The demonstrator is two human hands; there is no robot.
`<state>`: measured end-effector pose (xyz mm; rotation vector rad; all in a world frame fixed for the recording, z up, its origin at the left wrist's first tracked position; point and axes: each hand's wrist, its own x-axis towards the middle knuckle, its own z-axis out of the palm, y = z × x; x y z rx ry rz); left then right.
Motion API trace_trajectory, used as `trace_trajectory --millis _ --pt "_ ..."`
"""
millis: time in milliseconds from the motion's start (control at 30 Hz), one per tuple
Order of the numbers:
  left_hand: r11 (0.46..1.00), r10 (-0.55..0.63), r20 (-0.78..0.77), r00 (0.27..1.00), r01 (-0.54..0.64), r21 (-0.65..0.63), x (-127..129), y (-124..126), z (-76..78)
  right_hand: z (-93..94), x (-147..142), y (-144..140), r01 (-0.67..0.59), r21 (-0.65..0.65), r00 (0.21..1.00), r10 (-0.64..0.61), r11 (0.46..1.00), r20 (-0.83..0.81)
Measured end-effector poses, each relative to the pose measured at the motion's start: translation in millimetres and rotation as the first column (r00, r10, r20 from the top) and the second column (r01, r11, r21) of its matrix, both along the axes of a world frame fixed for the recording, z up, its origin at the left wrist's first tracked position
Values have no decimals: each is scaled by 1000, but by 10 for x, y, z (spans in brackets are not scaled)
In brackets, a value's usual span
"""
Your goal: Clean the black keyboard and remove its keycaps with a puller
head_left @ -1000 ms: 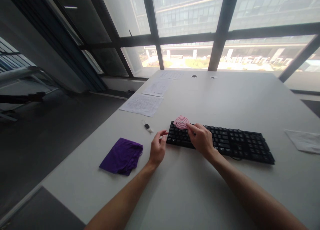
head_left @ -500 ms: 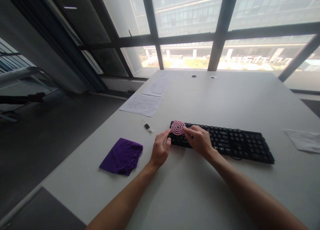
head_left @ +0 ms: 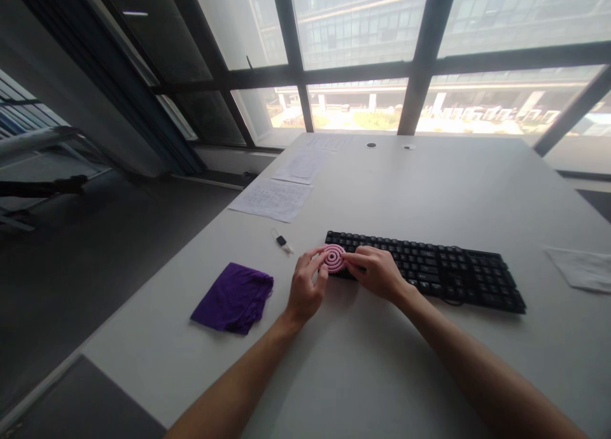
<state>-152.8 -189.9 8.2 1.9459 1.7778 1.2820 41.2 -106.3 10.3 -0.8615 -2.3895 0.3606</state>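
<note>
A small round pink disc with raised concentric rings (head_left: pixel 334 257) is held over the left end of a black keyboard (head_left: pixel 429 268). My right hand (head_left: pixel 375 273) pinches its right edge. My left hand (head_left: pixel 305 287) touches its left edge with thumb and fingertips. Both hands rest low, just in front of the keyboard on the white table (head_left: pixel 382 369).
A folded purple cloth (head_left: pixel 233 298) lies left of my left hand. A small black-and-clear item (head_left: pixel 282 241) lies behind it. Printed sheets (head_left: pixel 271 199) sit at the far left, a white cloth (head_left: pixel 582 268) at the right edge. Windows stand beyond the table.
My right hand brought the pink disc down and toward me from the keyboard's far left corner. My left hand moved in and took hold of its left edge.
</note>
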Motion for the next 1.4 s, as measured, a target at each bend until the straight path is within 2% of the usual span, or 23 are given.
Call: trace_trajectory --millis 200,367,567,700,867,967,1100,1300,1400 --pt "997 -54 -37 998 52 -53 -20 4 -37 37 -34 -15 3 7 999 -4 1000 50" --pt "990 -115 -149 982 101 -102 -7 -7 -58 161 -16 -16 -11 -3 995 11 1000 98" --pt "973 -217 -275 937 184 -138 180 -24 0 327 116 45 -41 -146 997 51 988 62" --pt "965 -252 -310 917 215 -149 299 -11 12 467 321 160 -93 -282 994 103 955 23" --pt "957 -287 -363 887 247 -154 300 7 -14 575 583 278 -64 -380 995 89 923 49" --pt "955 -292 -370 882 251 -156 266 17 -25 590 620 280 -88 -384 993 111 919 38" --pt "959 -283 -347 894 258 -116 244 31 -38 574 542 242 -187 -375 982 187 908 -38" --pt "988 -151 -320 935 136 -69 216 29 -42 484 329 174 -185 -352 982 162 917 -94" --pt "989 -146 -335 931 126 -81 196 26 -51 444 266 140 -204 -374 979 185 905 -88"
